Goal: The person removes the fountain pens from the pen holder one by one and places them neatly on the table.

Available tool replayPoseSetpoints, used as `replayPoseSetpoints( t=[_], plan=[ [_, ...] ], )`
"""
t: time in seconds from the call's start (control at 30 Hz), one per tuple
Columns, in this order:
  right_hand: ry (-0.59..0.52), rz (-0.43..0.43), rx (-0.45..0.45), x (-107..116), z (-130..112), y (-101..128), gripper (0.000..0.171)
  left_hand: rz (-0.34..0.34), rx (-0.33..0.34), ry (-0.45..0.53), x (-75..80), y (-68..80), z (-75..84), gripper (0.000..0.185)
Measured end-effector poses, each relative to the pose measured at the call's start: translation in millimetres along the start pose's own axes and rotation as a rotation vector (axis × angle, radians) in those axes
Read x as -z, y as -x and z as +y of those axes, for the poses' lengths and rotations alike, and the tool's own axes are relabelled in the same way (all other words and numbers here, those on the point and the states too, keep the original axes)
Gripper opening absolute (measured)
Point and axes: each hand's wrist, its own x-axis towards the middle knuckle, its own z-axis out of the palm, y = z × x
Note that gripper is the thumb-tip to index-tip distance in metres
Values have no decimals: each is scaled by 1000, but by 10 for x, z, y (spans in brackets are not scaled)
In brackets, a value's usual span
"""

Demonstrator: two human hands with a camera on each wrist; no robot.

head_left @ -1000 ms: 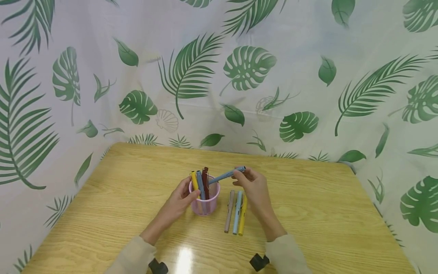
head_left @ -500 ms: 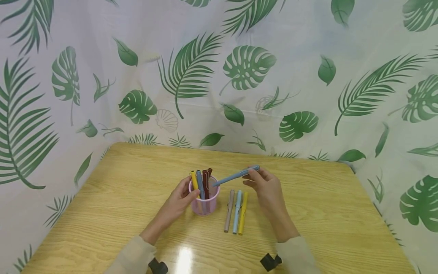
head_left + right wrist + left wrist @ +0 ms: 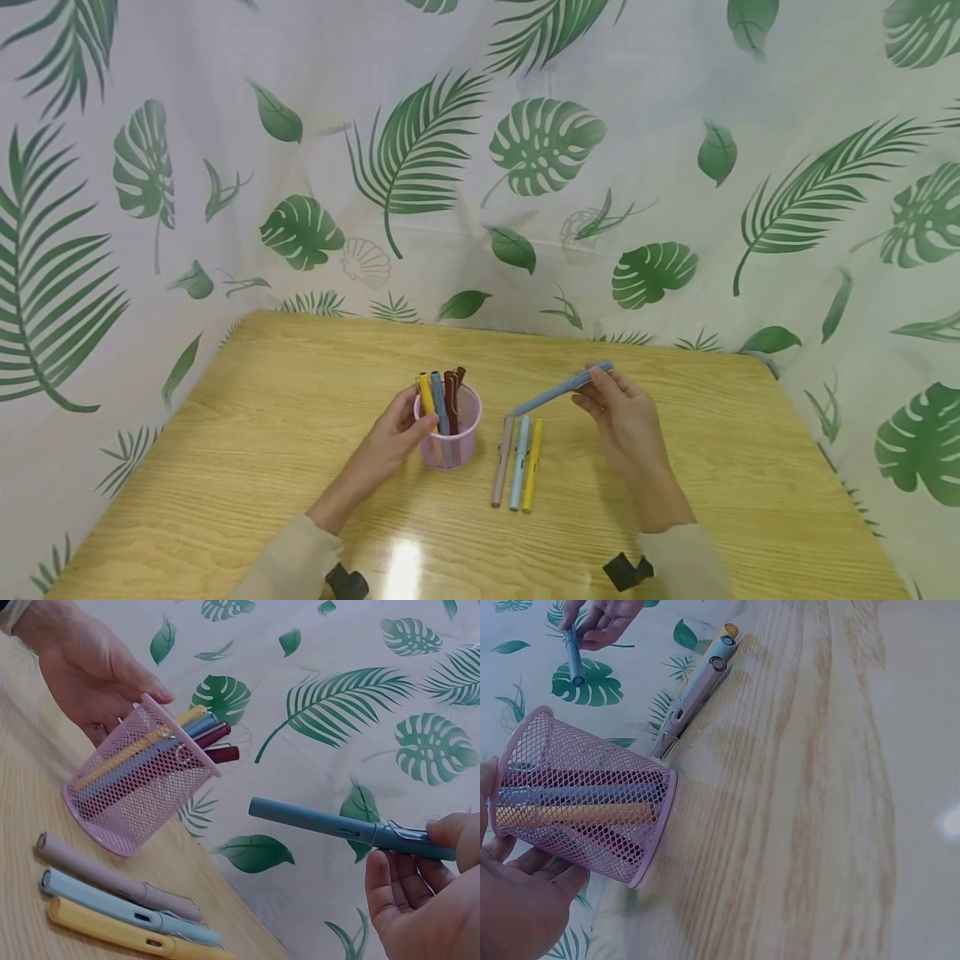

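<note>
Left hand (image 3: pixel 393 437) grips the pink mesh cup (image 3: pixel 448 440), steadying it; right hand (image 3: pixel 626 421) fingers pinch a blue pen (image 3: pixel 558 389) clear above 3 pens (image 3: pixel 517 462) on the bench (image 3: pixel 675 500).

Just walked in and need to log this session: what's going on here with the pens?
A person sits at a wooden table. The left hand grips a pink mesh pen cup that holds several pens, among them yellow, blue and dark red ones. The right hand pinches a blue-grey pen in the air, to the right of the cup and apart from it. Three more pens, beige, light blue and yellow, lie side by side on the table.
</note>
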Motion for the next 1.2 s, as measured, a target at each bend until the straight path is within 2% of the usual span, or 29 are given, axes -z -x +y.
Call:
replayPoseSetpoints(
  t=[0.23,0.63,1.03,1.2],
  plan=[
    [-61,8,-20,196,-133,11,15,-8,-1,10,-2,-6,13,70],
    [-76,-5,10,508,-288,90,19,-7,-4,21,-16,-2,22,69],
    [-28,-26,-19,681,-351,164,20,14,2,14,-21,7,37,68],
    [39,-59,-39,718,-337,169,21,12,-7,13,-25,2,39,68]
  ],
)
